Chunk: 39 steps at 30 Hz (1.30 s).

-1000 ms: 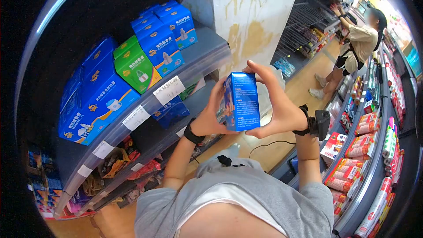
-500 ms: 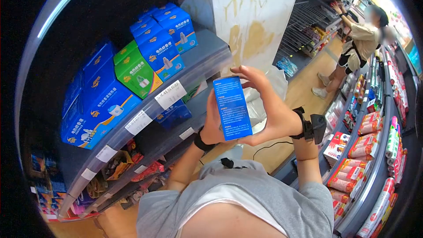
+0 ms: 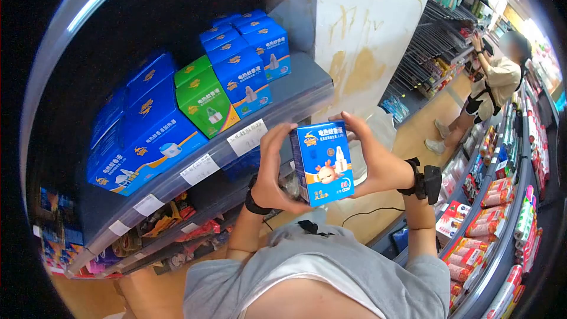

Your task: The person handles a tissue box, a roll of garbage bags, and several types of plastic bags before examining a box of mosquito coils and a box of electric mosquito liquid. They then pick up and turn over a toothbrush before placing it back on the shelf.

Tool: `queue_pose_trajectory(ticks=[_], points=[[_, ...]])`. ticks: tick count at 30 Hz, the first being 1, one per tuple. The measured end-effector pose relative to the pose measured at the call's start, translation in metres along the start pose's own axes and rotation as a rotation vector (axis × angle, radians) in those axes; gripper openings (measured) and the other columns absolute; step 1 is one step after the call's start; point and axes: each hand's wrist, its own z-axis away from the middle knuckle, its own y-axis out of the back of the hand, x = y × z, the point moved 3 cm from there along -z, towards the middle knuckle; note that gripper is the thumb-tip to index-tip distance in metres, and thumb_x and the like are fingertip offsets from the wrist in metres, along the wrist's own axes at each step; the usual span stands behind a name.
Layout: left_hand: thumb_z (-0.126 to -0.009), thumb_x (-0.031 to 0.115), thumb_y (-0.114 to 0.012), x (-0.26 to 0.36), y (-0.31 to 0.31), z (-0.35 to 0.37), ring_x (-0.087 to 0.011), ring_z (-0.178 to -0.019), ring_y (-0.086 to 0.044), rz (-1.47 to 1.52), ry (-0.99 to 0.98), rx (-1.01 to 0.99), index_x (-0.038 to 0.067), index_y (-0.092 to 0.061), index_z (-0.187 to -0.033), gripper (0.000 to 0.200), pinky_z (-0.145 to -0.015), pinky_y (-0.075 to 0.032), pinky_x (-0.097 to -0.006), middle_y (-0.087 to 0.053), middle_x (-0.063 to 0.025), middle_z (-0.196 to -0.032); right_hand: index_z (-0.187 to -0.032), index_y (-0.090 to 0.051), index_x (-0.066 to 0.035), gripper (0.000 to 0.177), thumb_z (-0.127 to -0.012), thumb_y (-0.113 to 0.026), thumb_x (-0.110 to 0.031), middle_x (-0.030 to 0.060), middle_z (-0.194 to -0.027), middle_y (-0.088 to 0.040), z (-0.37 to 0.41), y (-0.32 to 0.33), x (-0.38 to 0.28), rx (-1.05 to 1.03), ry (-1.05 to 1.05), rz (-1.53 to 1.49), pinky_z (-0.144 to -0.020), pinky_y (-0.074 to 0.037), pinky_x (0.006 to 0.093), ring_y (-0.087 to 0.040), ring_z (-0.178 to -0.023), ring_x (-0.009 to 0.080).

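Between my two hands is a small blue box (image 3: 323,163), upright, its front with a cartoon face and a white bottle picture turned to me. My left hand (image 3: 270,171) holds its left side, fingertips at the top corner and thumb at the bottom. On the other side my right hand (image 3: 381,162) grips the top right corner and lower right edge. Blue boxes (image 3: 241,77) and a green box (image 3: 207,103) stand on the shelf to the left, with a larger blue box (image 3: 156,142) beside them.
Price tags line the shelf edge (image 3: 301,101). Lower shelves hold packets. Behind the shelf rises a stained white pillar (image 3: 366,35). Shelves of red packages (image 3: 472,254) run along the right. Another person (image 3: 493,88) stands at the upper right, reaching toward dark racks (image 3: 440,41).
The box has been turned from its side covered in small text to its picture front. My hands have moved slightly right and down on the view, and the shelf has shifted right.
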Motion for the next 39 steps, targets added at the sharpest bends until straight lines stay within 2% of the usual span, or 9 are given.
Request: queue_pose_trajectory(ticks=[7,9,14,23,26,29,31,35,39], points=[[-0.036,0.028,-0.080,-0.006,0.006,0.000,-0.0299,-0.108,-0.035,-0.148,-0.056,-0.064,0.010,-0.035,-0.112,0.090,-0.089,-0.026,-0.0408,-0.036,-0.0157,-0.118,-0.131,-0.001,-0.010,0.110,-0.053,-0.078,-0.021,0.0154,-0.132,-0.016,-0.007,0.006,0.012,-0.045,0.060,-0.505,-0.081,-0.040,0.0342,-0.034,-0.112,0.0257],[-0.035,0.026,-0.080,-0.007,0.003,0.001,-0.0299,-0.108,-0.035,-0.058,-0.112,-0.015,0.012,-0.036,-0.110,0.088,-0.089,-0.026,-0.0411,-0.036,-0.0152,-0.118,-0.130,-0.008,-0.010,0.094,-0.061,-0.072,-0.012,0.0137,-0.128,-0.026,-0.005,0.002,0.034,-0.020,-0.363,-0.757,-0.080,-0.040,0.0323,-0.040,-0.107,0.0211],[-0.038,0.026,-0.080,-0.009,0.000,-0.004,-0.0302,-0.110,-0.033,-0.208,-0.151,-0.059,0.014,-0.032,-0.113,0.090,-0.095,-0.021,-0.0463,-0.035,-0.0165,-0.118,-0.124,-0.024,-0.006,0.074,-0.063,-0.066,-0.003,0.0089,-0.118,-0.040,-0.020,0.011,0.046,-0.110,-0.295,-0.747,-0.080,-0.040,0.0303,-0.046,-0.097,0.0166],[-0.048,0.027,-0.076,-0.028,-0.009,0.006,-0.0293,-0.119,-0.025,-0.095,0.080,0.258,-0.004,-0.016,-0.123,0.101,-0.098,-0.018,-0.0415,-0.024,-0.0175,-0.126,-0.127,-0.018,-0.004,0.071,-0.070,-0.061,-0.001,0.0099,-0.115,-0.041,-0.064,0.057,0.034,0.199,-0.110,-0.662,-0.081,-0.040,0.0290,-0.046,-0.097,0.0152],[-0.053,0.021,-0.073,-0.031,-0.026,0.014,-0.0286,-0.118,-0.027,0.051,0.121,0.261,-0.001,-0.017,-0.124,0.093,-0.095,-0.022,-0.0404,-0.028,-0.0169,-0.124,-0.128,-0.016,-0.006,0.072,-0.071,-0.060,-0.002,0.0104,-0.110,-0.043,-0.087,0.065,0.041,0.325,0.121,-0.204,-0.078,-0.041,0.0301,-0.048,-0.090,0.0158],[-0.056,0.017,-0.070,-0.029,-0.039,0.019,-0.0261,-0.114,-0.033,0.096,0.184,0.224,0.000,-0.023,-0.121,0.082,-0.092,-0.025,-0.0374,-0.035,-0.0152,-0.120,-0.127,-0.017,-0.008,0.071,-0.070,-0.059,-0.001,0.0116,-0.108,-0.044,-0.105,0.054,0.058,0.310,0.123,-0.147,-0.078,-0.041,0.0300,-0.048,-0.088,0.0167],[-0.058,0.016,-0.069,-0.038,-0.051,0.024,-0.0235,-0.111,-0.035,0.107,0.335,-0.036,-0.001,-0.032,-0.116,0.071,-0.091,-0.027,-0.0341,-0.034,-0.0148,-0.119,-0.127,-0.019,-0.009,0.070,-0.069,-0.058,0.000,0.0119,-0.105,-0.044,-0.111,0.044,0.070,0.316,0.144,-0.093,-0.075,-0.042,0.0290,-0.049,-0.085,0.0169],[-0.066,0.004,-0.060,-0.040,-0.073,0.023,-0.0191,-0.089,-0.051,0.249,0.436,-0.205,0.000,-0.049,-0.100,0.036,-0.081,-0.038,-0.0302,-0.053,-0.0110,-0.094,-0.124,-0.024,-0.007,0.065,-0.069,-0.060,-0.004,0.0117,-0.103,-0.044,-0.115,0.032,0.081,0.358,0.047,-0.218,-0.067,-0.043,0.0271,-0.049,-0.082,0.0159],[-0.070,0.003,-0.057,-0.063,-0.093,0.017,-0.0164,-0.081,-0.055,0.232,0.497,-0.207,0.000,-0.052,-0.096,0.027,-0.076,-0.041,-0.0283,-0.057,-0.0084,-0.085,-0.120,-0.028,-0.004,0.065,-0.066,-0.064,-0.010,0.0133,-0.102,-0.043,-0.107,0.029,0.082,0.372,-0.067,-0.213,-0.068,-0.043,0.0275,-0.049,-0.082,0.0177]])
